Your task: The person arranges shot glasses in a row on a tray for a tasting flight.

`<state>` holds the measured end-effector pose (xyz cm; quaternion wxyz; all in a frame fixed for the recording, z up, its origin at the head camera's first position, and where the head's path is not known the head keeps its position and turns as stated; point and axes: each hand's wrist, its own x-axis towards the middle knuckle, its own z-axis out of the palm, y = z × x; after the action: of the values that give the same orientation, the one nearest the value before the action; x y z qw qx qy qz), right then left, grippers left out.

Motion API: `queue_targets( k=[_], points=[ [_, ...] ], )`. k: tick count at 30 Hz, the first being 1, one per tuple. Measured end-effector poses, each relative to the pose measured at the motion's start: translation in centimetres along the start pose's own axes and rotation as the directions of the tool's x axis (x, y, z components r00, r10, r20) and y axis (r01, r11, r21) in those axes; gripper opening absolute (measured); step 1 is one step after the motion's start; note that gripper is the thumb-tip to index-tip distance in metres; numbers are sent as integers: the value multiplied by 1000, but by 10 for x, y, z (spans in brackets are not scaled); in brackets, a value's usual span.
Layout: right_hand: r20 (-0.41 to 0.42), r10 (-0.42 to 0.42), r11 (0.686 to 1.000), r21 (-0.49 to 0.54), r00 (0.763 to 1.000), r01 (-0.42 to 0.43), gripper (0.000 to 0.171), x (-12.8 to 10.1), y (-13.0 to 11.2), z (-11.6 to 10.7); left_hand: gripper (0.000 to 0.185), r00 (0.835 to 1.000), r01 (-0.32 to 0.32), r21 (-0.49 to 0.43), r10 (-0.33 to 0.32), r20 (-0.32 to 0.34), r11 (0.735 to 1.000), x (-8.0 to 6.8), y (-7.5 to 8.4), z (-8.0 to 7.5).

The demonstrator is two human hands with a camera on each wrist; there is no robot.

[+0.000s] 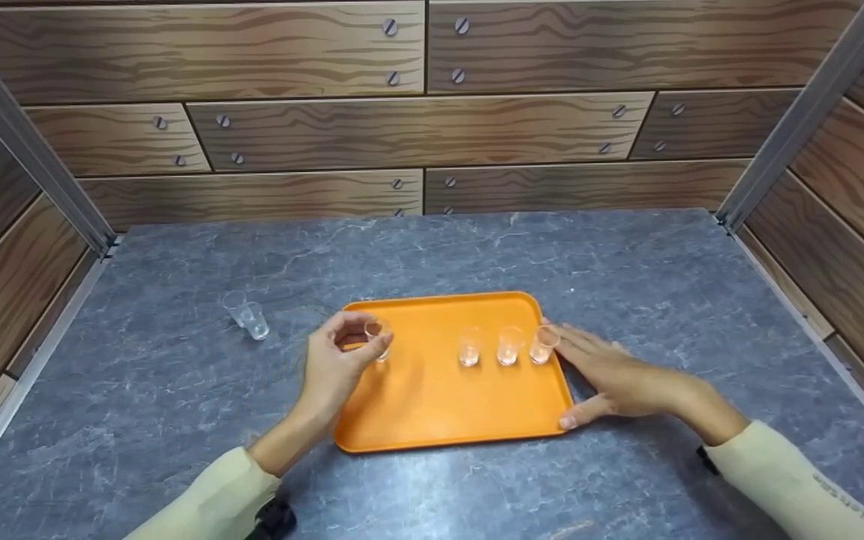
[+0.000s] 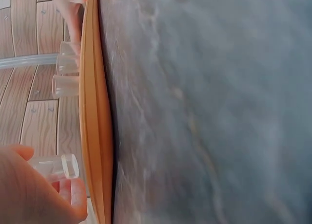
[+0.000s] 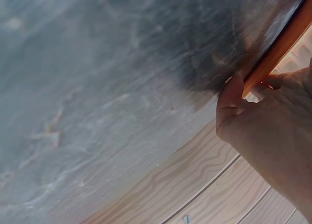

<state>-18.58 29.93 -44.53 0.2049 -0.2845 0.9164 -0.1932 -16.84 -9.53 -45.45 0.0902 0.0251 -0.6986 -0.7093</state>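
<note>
A person's two bare hands work at an orange tray (image 1: 447,405) lying near the middle of a grey marbled worktop (image 1: 177,390). The left hand (image 1: 336,364) pinches a small clear cup (image 1: 378,330) between thumb and fingers, over the tray close to its left edge; the cup is upright, its base near the tray's surface, though whether it touches cannot be told. The right hand (image 1: 612,376) is spread along the tray's right edge, fingers extended toward the far end and thumb touching the near right corner. Just inside that edge, three clear cups (image 1: 508,346) stand upright in a row, the rightmost just beside the fingertips. Off the tray, between its left edge and the worktop's left edge, are two more clear cups (image 1: 254,322), overlapping in view. Wood-plank panels (image 1: 417,131) rise behind the worktop's far edge.
</note>
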Motion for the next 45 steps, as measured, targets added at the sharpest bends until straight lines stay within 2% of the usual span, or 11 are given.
queue_targets(
  k=[6,14,31,38,45],
  points=[
    [-6,5,1000,-13,1000,-5,117,0,-1,0,32,999,27,10,-27,23,1000,-1,-2,9],
    [-2,12,1000,-20,1000,-12,118,1,-1,0,32,992,77,13,-78,97,997,-3,-5,24],
    [-14,0,999,-46,1000,0,117,1,0,2,33,986,42,107,-58,153,993,-4,-7,46],
    [-15,-3,999,-47,1000,2,118,1,-1,0,34,988,11,123,-30,153,992,-6,-6,54],
    [-26,-18,999,-28,1000,17,117,0,-1,0,35,987,16,131,-36,159,991,-6,-7,56]
  ],
)
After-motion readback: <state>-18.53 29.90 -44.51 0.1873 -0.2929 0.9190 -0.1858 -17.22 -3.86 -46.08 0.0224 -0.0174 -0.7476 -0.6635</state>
